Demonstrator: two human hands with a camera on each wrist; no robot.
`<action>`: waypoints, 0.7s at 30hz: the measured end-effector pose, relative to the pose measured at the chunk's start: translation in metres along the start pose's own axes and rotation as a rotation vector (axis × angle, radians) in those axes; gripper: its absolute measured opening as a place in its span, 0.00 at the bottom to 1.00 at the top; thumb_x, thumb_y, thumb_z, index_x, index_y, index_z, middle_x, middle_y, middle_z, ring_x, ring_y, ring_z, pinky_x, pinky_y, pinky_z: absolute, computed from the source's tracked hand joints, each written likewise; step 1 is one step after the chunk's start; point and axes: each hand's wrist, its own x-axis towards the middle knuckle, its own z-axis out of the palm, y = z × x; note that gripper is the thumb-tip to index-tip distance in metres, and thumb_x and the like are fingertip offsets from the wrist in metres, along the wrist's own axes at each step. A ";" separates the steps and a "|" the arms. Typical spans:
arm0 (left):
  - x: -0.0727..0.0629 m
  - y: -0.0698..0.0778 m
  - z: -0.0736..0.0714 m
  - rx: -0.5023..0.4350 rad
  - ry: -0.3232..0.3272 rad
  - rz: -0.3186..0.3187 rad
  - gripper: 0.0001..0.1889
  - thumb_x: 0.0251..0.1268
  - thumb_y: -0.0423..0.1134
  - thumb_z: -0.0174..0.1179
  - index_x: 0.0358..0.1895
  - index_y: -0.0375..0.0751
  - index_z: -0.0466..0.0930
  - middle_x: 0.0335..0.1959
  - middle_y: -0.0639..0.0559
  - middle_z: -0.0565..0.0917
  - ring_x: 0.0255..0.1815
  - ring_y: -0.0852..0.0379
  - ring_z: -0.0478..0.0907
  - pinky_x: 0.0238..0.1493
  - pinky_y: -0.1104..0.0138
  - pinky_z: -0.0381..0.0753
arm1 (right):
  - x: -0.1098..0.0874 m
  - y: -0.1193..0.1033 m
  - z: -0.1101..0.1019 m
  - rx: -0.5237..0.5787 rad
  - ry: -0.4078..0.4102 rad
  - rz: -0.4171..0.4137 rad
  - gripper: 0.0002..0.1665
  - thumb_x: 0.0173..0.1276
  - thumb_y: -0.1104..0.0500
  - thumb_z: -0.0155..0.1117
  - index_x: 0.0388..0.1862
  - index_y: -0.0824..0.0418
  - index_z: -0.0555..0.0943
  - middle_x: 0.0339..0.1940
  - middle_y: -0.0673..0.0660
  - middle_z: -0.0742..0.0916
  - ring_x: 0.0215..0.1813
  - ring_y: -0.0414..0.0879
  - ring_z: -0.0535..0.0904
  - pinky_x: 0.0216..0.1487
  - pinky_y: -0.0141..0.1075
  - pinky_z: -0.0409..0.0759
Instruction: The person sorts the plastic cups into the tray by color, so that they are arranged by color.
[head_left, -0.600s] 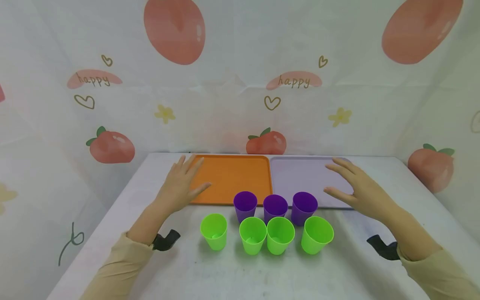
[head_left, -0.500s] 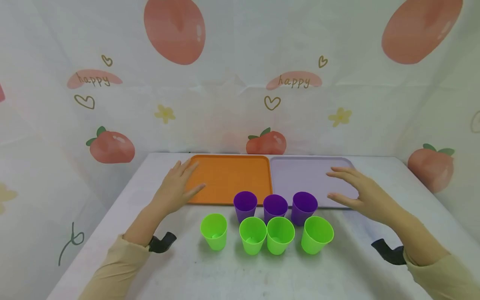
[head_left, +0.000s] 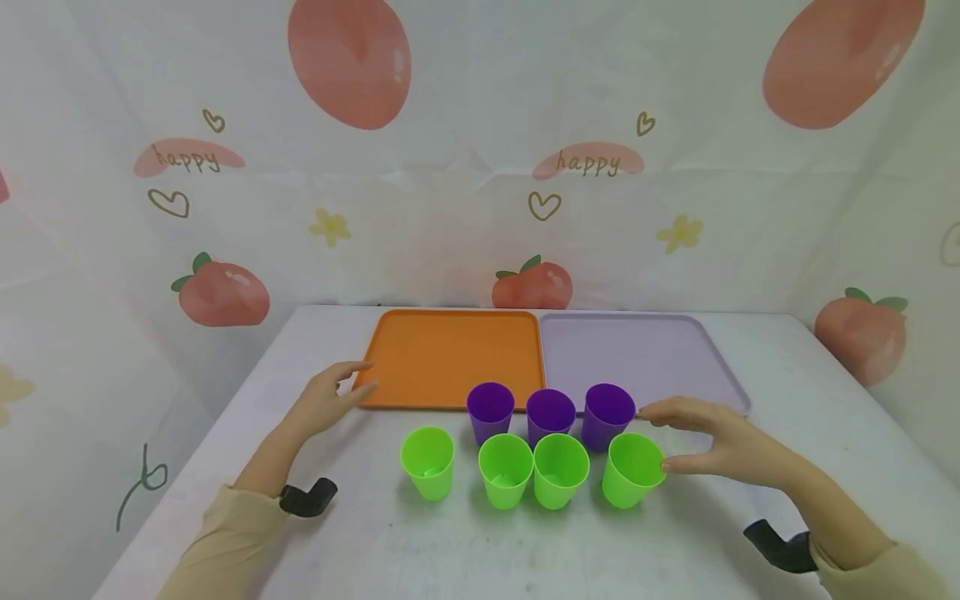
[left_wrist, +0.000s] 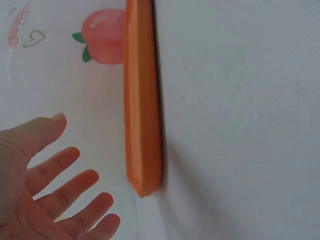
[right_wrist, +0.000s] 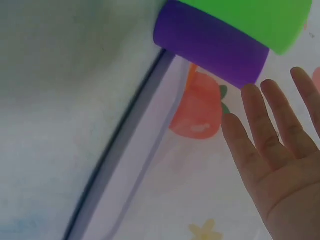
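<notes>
My right hand is beside the rightmost green cup, thumb near its right side and fingers reaching behind it toward the right-hand purple cup. In the right wrist view its spread fingers hold nothing, and a purple cup overlaps a green one. My left hand hovers at the left front corner of the orange tray. Nothing lies in its relaxed fingers in the left wrist view, where the orange tray shows edge-on.
A lilac tray adjoins the orange one at the back of the white table. Two more purple cups stand in front of the trays. Several green cups form the front row, including one at the left. A printed cloth hangs behind.
My right hand has come down and toward the front, to the rightmost green cup. My left hand has lowered and shifted left, off the orange tray. The cups and trays stay put.
</notes>
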 end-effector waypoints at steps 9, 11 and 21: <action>0.010 -0.014 0.007 -0.059 0.000 -0.117 0.23 0.66 0.42 0.56 0.61 0.35 0.70 0.64 0.31 0.69 0.61 0.31 0.69 0.59 0.45 0.73 | 0.000 -0.001 0.012 0.109 -0.043 -0.053 0.34 0.49 0.61 0.75 0.57 0.61 0.74 0.54 0.50 0.81 0.58 0.27 0.72 0.54 0.23 0.75; 0.012 -0.016 0.009 -0.072 0.001 -0.124 0.23 0.65 0.41 0.56 0.61 0.35 0.70 0.63 0.31 0.69 0.61 0.31 0.69 0.58 0.45 0.74 | 0.000 -0.001 0.014 0.107 -0.041 -0.058 0.34 0.48 0.60 0.75 0.57 0.61 0.74 0.53 0.49 0.81 0.58 0.27 0.71 0.55 0.22 0.74; 0.016 -0.022 0.011 -0.079 0.031 -0.119 0.22 0.61 0.36 0.59 0.59 0.33 0.72 0.60 0.30 0.73 0.57 0.33 0.73 0.54 0.49 0.78 | 0.002 -0.004 0.017 0.106 -0.034 -0.099 0.34 0.47 0.60 0.76 0.55 0.60 0.75 0.51 0.49 0.81 0.57 0.27 0.72 0.55 0.21 0.75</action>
